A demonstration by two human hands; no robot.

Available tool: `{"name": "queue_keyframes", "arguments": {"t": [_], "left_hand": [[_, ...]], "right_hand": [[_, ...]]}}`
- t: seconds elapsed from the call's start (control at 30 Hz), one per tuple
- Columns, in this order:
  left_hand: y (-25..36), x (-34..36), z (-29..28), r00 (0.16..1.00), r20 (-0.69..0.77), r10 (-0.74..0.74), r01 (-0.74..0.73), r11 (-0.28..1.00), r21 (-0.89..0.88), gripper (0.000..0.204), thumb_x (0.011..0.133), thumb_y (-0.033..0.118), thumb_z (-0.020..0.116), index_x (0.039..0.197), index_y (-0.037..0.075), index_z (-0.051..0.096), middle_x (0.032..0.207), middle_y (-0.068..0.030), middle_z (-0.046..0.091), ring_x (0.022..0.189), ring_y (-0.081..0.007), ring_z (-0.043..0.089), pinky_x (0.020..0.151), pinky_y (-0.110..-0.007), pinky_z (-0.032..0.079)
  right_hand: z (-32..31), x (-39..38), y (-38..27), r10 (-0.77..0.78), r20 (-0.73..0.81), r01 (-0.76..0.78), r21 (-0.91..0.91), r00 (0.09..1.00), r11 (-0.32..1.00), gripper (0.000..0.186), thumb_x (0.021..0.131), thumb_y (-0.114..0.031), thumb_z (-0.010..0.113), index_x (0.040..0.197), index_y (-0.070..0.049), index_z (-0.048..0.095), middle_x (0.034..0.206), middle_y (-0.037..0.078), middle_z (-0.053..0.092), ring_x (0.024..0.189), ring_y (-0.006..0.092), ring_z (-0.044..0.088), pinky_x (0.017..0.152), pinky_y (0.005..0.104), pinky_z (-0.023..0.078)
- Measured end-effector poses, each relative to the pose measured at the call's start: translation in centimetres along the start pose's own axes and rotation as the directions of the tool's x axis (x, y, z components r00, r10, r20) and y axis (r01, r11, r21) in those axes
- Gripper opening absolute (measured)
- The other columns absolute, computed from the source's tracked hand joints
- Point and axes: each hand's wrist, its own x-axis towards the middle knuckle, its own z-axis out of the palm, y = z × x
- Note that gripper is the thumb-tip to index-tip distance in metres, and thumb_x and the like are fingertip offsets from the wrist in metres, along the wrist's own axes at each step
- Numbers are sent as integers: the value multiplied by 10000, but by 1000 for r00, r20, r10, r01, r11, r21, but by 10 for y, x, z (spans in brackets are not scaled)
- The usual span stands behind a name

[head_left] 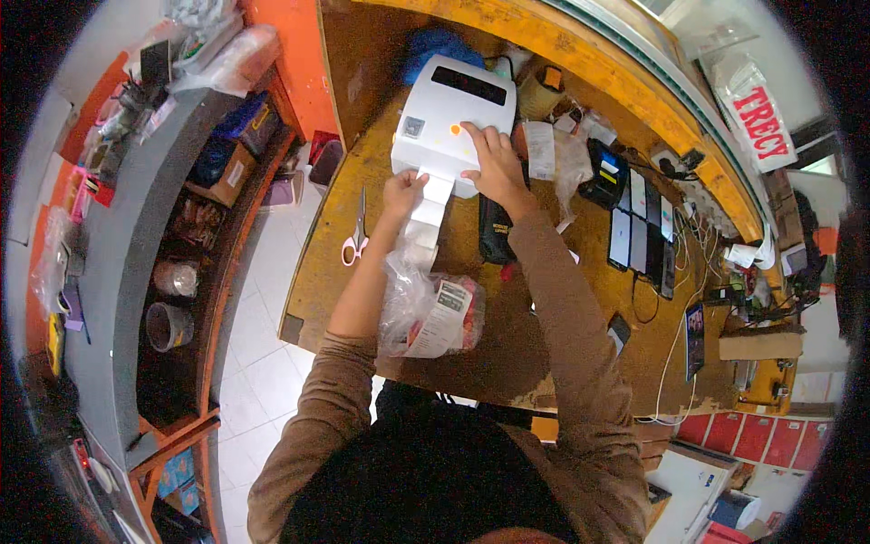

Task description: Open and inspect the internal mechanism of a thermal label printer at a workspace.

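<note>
A white label printer (458, 113) with a dark window and an orange button stands at the back of the wooden table. From its front hangs a strip of white labels (430, 208). My left hand (402, 192) pinches the strip's left edge close to the printer's mouth. On the printer's front right corner rests my right hand (495, 165), fingers apart, fingertips near the orange button. Below the strip lies a clear plastic package (471, 326) with a printed white label on it. Scissors with pink-white handles (354, 247) lie left of my left forearm.
A black pouch (495, 231) lies right of the strip. Several phones (645, 238) and tangled cables fill the table's right side, beside a black device (604, 172). A brown tape roll (541, 93) stands behind. Left, past the tiled floor, runs a grey-topped shelf (172, 172).
</note>
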Motion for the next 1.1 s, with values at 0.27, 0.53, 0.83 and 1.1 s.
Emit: {"name": "queue_keyframes", "arguments": {"t": [0.27, 0.53, 0.83, 1.1], "left_hand": [[-11, 2, -10, 999, 24, 33, -33, 999, 7, 183, 772, 178, 592, 671, 29, 560, 561, 61, 451, 473, -31, 360, 420, -202, 283], [-4, 1, -5, 975, 37, -220, 223, 963, -150, 126, 802, 119, 543, 839, 11, 597, 681, 18, 545, 569, -58, 464, 516, -188, 373], [21, -17, -7, 971, 120, -207, 231, 945, -232, 184, 771, 90, 535, 912, -26, 558, 815, -57, 582, 716, -135, 540, 659, -243, 430], [22, -22, -1, 966, 206, -157, 206, 948, -243, 279, 773, 186, 486, 969, -7, 534, 856, -57, 563, 755, -140, 524, 681, -263, 421]], "right_hand": [[0, 2, -4, -9, 1, 9, 4, 1000, 1000, 826, 542, -133, 732, 1235, -128, 283, 973, 126, 402, 880, 305, 411, 772, 364, 363], [-2, 1, -3, 1, -6, -1, 11, 1000, 1000, 815, 542, -112, 728, 1229, -124, 288, 983, 127, 399, 898, 311, 409, 785, 363, 364], [-4, 0, -3, 26, -4, -26, 43, 1000, 999, 805, 535, -109, 730, 1218, -115, 306, 984, 122, 405, 904, 310, 410, 775, 363, 376], [-4, -1, -2, 20, -20, -19, 30, 1000, 999, 813, 529, -93, 731, 1220, -117, 304, 973, 126, 407, 893, 308, 415, 772, 361, 379]]}}
